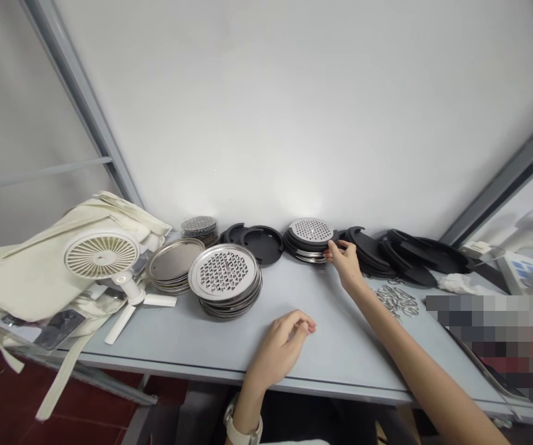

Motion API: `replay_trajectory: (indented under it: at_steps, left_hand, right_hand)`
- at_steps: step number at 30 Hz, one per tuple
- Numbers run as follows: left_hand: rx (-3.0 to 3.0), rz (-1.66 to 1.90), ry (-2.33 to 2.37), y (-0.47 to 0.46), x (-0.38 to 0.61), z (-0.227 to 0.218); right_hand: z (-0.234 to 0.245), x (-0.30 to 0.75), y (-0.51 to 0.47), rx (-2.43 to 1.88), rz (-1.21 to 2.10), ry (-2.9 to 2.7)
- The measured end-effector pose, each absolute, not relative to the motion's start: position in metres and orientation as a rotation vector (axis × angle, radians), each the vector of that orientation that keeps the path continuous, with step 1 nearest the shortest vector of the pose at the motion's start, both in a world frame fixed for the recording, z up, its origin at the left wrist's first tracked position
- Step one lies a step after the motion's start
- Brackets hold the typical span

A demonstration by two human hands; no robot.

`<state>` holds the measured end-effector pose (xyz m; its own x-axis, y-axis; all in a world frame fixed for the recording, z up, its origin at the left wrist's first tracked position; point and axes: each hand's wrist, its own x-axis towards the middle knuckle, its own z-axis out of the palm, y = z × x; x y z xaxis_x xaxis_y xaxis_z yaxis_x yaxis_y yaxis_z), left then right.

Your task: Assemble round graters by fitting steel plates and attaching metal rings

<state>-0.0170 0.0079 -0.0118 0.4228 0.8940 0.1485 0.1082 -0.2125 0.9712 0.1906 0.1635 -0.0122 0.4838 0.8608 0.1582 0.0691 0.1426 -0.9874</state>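
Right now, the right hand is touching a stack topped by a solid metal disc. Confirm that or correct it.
Not solid: the disc on top of the stack is perforated, as the head view shows. The right hand is touching that stack, as you said.

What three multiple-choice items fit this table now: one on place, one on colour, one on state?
1. Where is the right hand? A at the stack topped by a perforated steel disc; B on the white fan; C on the cloth.
2. What colour is the watch strap? A red; B black; C white.
3. How is the left hand posed? A gripping a steel disc; B loosely curled, empty; C flat on a black ring.

1 A: its fingers touch that stack's edge.
2 C: the strap shows white.
3 B: its curled fingers hold nothing.
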Motion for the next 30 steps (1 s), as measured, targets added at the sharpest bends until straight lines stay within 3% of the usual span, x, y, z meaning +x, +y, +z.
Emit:
replay_trajectory:
  at_steps: [8, 13, 23, 30]
  left_hand:
    - [1.637, 0.931, 0.906, 0.008, -0.017, -0.011]
    - [1.585, 0.911, 0.873, 0.006, -0.017, -0.008]
    - [1.543, 1.069, 0.993, -0.016, -0.051, 0.041]
    - [1.406, 1.917, 1.464, -0.019, -0.109, 0.050]
  right_hand:
    - [-0.002, 0.181, 0.147, -1.341, 0.456, -1.082]
    - [0.007, 0.169, 0.136, -1.377, 0.097, -1.593]
    - [0.004, 0.186, 0.143, -1.441, 0.018, -1.692]
    - [0.009, 0.188, 0.139, -1.576, -0.066, -1.684]
